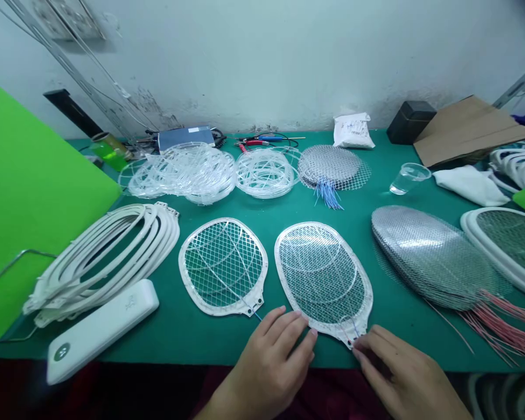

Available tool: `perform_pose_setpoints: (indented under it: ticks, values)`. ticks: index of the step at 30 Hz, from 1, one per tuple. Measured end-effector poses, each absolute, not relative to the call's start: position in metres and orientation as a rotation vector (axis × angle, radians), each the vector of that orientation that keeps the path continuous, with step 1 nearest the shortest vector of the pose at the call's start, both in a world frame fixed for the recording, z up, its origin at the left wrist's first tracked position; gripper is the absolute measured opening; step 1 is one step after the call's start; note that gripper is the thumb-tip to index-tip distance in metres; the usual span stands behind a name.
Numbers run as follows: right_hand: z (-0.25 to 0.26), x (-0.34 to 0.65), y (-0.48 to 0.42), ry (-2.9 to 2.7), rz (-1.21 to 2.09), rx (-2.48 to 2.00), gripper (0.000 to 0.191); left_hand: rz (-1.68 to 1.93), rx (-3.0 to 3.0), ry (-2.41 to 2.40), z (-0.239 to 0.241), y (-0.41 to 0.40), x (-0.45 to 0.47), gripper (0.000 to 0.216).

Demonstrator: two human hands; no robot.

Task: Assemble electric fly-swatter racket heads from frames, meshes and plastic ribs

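A white mosquito-swatter head frame (280,274) with metal mesh and thin clear ribs lies flat in front of me. A red and a blue wire show at its neck. My right hand (400,367) pinches the neck end at its corner; whether a wire is also in the pinch is hidden. Against the lower left rim rest the fingertips of my left hand (275,361), fingers loosely bent and somewhat apart. Left of it lies a second swatter frame (187,286) with coarser mesh and a blue wire at its neck.
Stacked white frames (157,256) and a white oblong device (100,332) lie left. Clear plastic rings (184,175) and mesh sheets with blue wires (330,163) sit behind. Right are mesh sheets with red wires (433,251), a water cup (409,178) and cardboard (468,131).
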State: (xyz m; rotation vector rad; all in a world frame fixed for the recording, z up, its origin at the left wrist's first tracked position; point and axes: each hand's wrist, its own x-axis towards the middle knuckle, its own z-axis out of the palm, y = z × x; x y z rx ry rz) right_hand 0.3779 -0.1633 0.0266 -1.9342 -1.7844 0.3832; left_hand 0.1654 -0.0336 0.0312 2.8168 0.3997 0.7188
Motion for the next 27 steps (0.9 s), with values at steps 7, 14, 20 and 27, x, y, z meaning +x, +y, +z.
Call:
perform_pose_setpoints:
  ticks: [7, 14, 20, 27]
  values:
    - [0.043, 0.375, -0.162, -1.420, 0.705, -1.832, 0.018, 0.747, 2.853, 0.545, 0.027, -0.036, 0.196, 0.035]
    - [0.028, 0.398, -0.144, -0.598, 1.043, -1.825, 0.050, 0.852, 2.843, 0.610, 0.019, -0.033, 0.204, 0.033]
    - [0.031, 0.416, -0.105, -0.343, 1.204, -1.693, 0.054, 0.974, 2.824, 0.630, 0.023, -0.035, 0.199, 0.035]
    - [0.045, 0.406, -0.085, -0.293, 1.230, -1.451, 0.032, 1.465, 2.660, 0.445, 0.011, -0.052, 0.192, 0.014]
